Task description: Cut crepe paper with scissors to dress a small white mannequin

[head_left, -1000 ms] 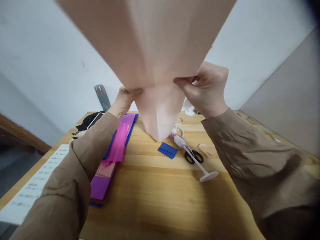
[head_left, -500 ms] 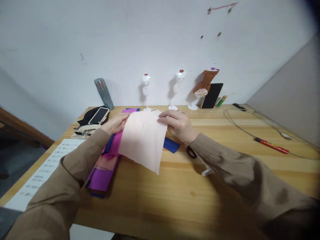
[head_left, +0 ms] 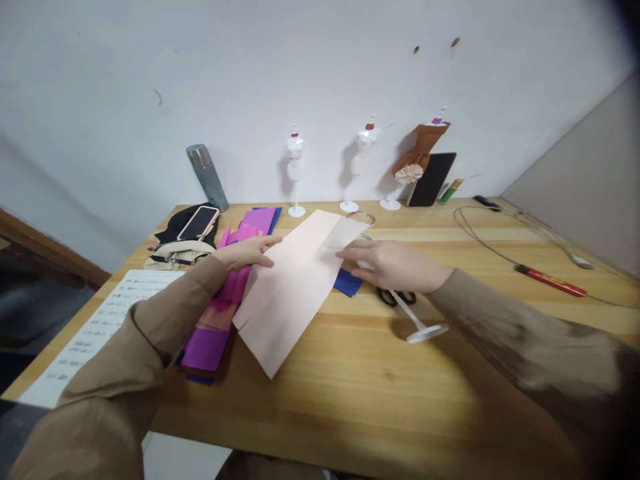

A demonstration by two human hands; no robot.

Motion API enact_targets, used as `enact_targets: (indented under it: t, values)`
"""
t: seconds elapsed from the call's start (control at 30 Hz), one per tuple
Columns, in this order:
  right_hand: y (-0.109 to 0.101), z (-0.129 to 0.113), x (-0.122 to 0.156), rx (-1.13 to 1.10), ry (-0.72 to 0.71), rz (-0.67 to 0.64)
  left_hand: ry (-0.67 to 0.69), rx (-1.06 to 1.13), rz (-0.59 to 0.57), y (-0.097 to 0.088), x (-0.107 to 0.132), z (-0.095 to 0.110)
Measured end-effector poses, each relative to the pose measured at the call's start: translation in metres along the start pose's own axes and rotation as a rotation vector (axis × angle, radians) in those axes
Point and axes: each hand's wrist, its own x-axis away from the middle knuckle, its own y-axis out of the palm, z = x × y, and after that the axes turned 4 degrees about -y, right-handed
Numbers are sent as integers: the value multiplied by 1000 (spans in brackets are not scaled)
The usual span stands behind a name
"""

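Observation:
A pale pink sheet of paper lies slantwise across the table, over part of a stack of coloured paper in magenta, purple and blue. My left hand rests at its left edge, thumb and forefinger apart. At the sheet's right edge is my right hand, fingers stretched left and thumb apart. Below that hand, a white stand leans over on the table; its upper part is mostly hidden. Black scissor handles and a folded blue piece lie beside it.
Two white mini dress forms stand along the wall. A third wears a brown paper dress, before a dark tablet. At left are a bottle, a phone and a written sheet; at right, a cabled red stick.
The raised pink sheet has come down flat and turned slantwise. My left fingers have loosened from it. My right hand has shifted right and lower, over the white stand. The camera view has tilted down.

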Motion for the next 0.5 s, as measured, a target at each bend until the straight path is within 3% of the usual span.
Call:
enact_targets:
  t: [0.17, 0.3, 0.4, 0.5]
  values:
    - [-14, 26, 38, -59, 409, -98, 110, -157, -87, -13, 7, 29]
    - [-2, 26, 61, -100, 506, -188, 159, -463, -142, -23, 9, 51]
    - [9, 22, 71, -66, 532, -256, 142, -716, -56, -33, 4, 52]
    - [20, 21, 77, -25, 508, -220, 130, -920, 78, -38, 3, 46]
